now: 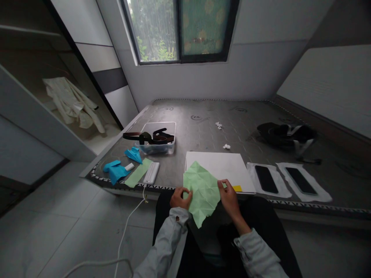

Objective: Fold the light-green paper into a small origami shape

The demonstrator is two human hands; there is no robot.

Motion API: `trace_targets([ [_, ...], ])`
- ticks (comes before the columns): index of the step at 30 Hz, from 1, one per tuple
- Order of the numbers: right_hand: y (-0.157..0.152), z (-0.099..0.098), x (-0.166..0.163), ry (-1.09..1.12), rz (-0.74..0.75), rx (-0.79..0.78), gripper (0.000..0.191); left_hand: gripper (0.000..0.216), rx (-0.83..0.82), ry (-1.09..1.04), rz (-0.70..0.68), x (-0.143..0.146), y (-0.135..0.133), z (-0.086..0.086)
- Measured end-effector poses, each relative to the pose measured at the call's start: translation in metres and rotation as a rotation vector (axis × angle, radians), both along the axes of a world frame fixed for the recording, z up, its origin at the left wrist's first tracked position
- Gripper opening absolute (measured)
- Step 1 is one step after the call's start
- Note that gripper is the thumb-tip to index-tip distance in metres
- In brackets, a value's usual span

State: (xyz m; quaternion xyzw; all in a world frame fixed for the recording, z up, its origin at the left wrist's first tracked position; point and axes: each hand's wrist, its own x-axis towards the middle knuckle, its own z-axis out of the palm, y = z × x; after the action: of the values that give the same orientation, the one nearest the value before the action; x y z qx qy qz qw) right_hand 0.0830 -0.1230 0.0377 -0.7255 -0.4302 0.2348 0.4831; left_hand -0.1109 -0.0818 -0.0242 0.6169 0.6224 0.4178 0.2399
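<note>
A creased light green sheet of paper [203,191] hangs over the near edge of a grey mattress [208,123], held between both hands. My left hand [180,197] pinches its left edge with curled fingers. My right hand [228,197] grips its right edge, thumb on top. Behind the sheet lies a white board [220,166] with a small yellow piece [237,188] at its near right corner.
On the left are blue folded paper shapes [117,170], a green paper strip [138,173], a white power bank [151,172] with its cable, and a clear box [158,139] with dark straps. Two phones [266,179] [300,180] lie on white sheets to the right; a black headset [285,135] lies beyond.
</note>
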Motion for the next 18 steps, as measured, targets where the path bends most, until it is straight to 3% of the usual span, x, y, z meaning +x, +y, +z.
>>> trace_targets([
  [6,-0.001,0.002,0.014,-0.103,-0.024,-0.037,0.048,0.019,-0.063,-0.31,0.161,-0.011,0.01,-0.003],
  [14,-0.001,-0.005,0.056,0.024,-0.215,-0.074,0.055,0.022,-0.272,-0.633,0.025,-0.01,0.008,-0.004],
  [18,0.003,-0.012,0.058,0.179,-0.115,-0.132,0.054,0.022,-0.315,-0.741,-0.016,-0.006,0.008,-0.002],
])
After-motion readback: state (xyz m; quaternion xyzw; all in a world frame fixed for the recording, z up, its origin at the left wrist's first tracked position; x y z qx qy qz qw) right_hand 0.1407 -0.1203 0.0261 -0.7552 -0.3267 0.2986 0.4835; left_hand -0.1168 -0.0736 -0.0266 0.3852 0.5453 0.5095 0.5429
